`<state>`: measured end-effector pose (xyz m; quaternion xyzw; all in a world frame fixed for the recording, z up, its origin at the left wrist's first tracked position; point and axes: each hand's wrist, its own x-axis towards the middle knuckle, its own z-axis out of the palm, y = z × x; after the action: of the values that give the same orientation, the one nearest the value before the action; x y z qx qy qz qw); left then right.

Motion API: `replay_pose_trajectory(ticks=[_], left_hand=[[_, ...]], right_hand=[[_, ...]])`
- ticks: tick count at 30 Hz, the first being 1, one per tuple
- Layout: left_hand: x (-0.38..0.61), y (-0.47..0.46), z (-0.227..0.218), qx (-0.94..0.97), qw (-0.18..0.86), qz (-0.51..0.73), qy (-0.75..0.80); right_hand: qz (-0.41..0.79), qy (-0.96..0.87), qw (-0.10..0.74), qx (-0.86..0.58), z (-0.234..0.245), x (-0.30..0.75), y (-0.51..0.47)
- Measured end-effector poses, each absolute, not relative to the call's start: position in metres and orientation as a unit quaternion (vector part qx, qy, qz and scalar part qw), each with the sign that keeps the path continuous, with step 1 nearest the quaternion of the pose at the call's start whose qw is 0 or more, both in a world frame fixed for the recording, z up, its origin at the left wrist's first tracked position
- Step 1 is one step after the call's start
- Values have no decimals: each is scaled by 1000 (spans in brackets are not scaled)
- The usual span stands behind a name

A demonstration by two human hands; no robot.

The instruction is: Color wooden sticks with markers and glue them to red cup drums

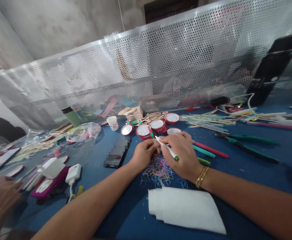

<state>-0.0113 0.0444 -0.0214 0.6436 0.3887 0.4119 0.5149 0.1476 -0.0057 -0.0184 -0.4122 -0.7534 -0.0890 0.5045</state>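
My left hand (pixel 144 154) is closed in a pinch on a slim stick (pixel 151 134) with green and red bands near its top end. Wrapped around a white marker pen with a green end (pixel 172 152), my right hand (pixel 181 154) meets the left one, the pen's front part close to the stick. Its exact contact point is too small to make out. Below both hands lies a tangle of coloured rubber bands or threads (pixel 159 170). Just beyond them stand several round red-edged stacks with white tops (pixel 144 130).
A phone (pixel 116 156) lies left of my hands, a paper cup (pixel 112 123) behind it. White cloth or paper (pixel 186 208) is in front. Coloured markers (pixel 211 149) and green-handled pliers (pixel 248 146) lie right. Another person's hand (pixel 3 200) is at far left. A perforated metal panel (pixel 106 76) borders the back.
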Motion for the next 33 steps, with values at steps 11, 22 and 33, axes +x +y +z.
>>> replay_pose_trajectory(ticks=[11, 22, 33], left_hand=[[-11, 43, -21, 643, 518, 413, 383], [-11, 44, -23, 640, 521, 405, 394], [-10, 42, -19, 643, 505, 417, 398]], right_hand=[[-88, -757, 498, -414, -18, 147, -7], [-87, -754, 497, -420, -19, 147, -5], [-88, -781, 482, -386, -20, 146, -7]])
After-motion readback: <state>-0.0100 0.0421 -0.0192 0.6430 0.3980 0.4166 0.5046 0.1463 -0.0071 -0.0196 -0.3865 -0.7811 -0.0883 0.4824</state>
